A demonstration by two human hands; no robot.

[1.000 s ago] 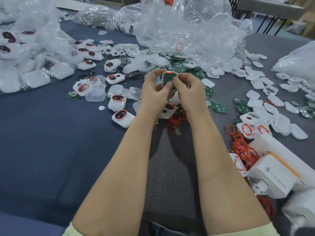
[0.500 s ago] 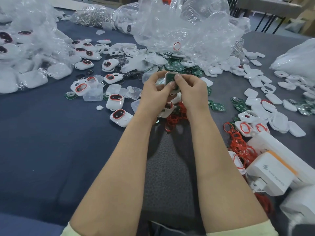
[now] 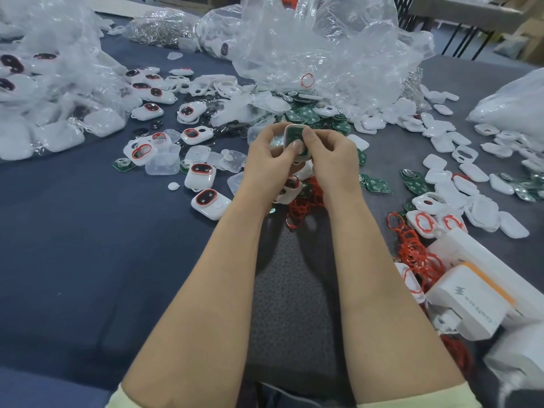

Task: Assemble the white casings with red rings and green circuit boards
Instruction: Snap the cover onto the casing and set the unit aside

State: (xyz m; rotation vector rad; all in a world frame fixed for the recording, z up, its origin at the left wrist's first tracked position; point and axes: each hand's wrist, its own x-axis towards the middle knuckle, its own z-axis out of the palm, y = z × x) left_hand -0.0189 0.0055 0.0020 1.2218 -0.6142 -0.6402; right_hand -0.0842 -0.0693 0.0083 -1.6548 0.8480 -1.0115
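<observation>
A white casing [image 3: 296, 134] with a green circuit board inside is held up over the table between both hands. My left hand [image 3: 269, 156] grips its left side, thumb pressing on the board. My right hand [image 3: 329, 156] grips the right side, its thumb on the board too. Under my wrists lies a heap of loose red rings [image 3: 303, 204]. More red rings [image 3: 412, 245] pile at the right. Loose green circuit boards [image 3: 376, 185] lie right of my hands. Assembled casings with red rings [image 3: 210, 201] sit to the left.
Crumpled clear plastic bags [image 3: 323, 45] rise behind my hands, another bag of casings [image 3: 44, 92] at the far left. Empty white casing halves [image 3: 459, 184] are scattered at the right. White boxes [image 3: 468, 301] stand at the near right. Dark blue cloth [image 3: 88, 260] covers the table's near left.
Both hands stay on the same casing. My thumbs have shifted down over the green board, and the red glow seen at its top a second ago no longer shows.
</observation>
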